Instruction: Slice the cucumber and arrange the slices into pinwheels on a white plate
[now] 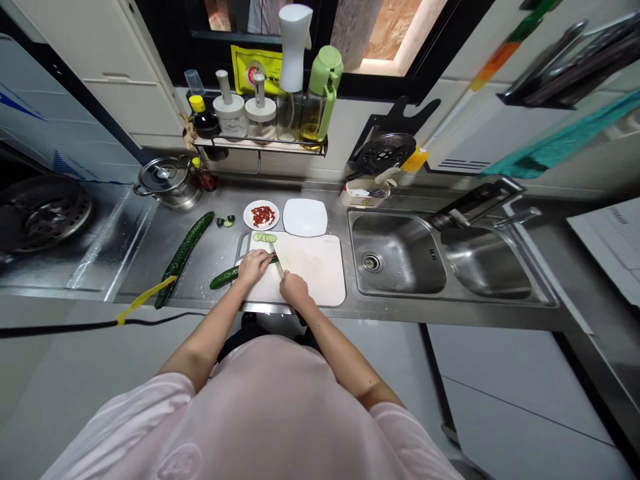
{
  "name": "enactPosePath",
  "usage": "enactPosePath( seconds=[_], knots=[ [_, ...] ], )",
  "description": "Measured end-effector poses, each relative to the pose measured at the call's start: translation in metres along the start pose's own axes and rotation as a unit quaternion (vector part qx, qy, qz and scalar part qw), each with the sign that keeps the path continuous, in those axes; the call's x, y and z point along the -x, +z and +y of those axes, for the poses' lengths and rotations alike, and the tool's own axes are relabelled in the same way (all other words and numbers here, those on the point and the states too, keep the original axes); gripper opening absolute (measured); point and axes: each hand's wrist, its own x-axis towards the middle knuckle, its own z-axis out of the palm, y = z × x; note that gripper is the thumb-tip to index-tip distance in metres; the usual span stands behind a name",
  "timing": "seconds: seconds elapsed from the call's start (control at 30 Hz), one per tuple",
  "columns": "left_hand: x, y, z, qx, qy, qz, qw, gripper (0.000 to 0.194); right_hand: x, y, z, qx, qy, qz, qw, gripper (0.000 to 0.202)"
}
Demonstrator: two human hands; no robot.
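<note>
A cucumber [225, 277] lies across the left part of a white cutting board [320, 280], one end sticking out past the board's edge. My left hand [254, 267] is closed over it from above, near its right end. In my right hand [294, 291] is the handle of a kitchen knife [278, 261], its blade at the cucumber's cut end. Several round cucumber slices [265, 237] sit in a row at the board's upper left. Behind the board stand a plate of chopped red pieces [263, 215] and a white plate [305, 217].
A whole cucumber [187, 250] and cucumber end pieces [227, 221] lie left of the board. A steel pot [167, 181] stands behind them. The double sink [400, 290] is at right. Overhead, a shelf [260, 144] carries bottles and jars. A black cable [65, 329] crosses at lower left.
</note>
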Motion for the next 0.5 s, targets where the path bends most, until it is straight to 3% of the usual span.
enactPosePath(
  seconds=[0.23,0.5],
  knots=[
    [-0.001,0.0,0.0,0.004,-0.011,-0.011,1.0,0.027,0.011,0.009,0.009,0.009,-0.004,-0.011,1.0,0.025],
    [0.0,0.0,0.0,0.001,-0.006,-0.008,1.0,0.026,-0.002,0.004,0.001,0.0,0.001,-0.01,1.0,0.026]
  ],
)
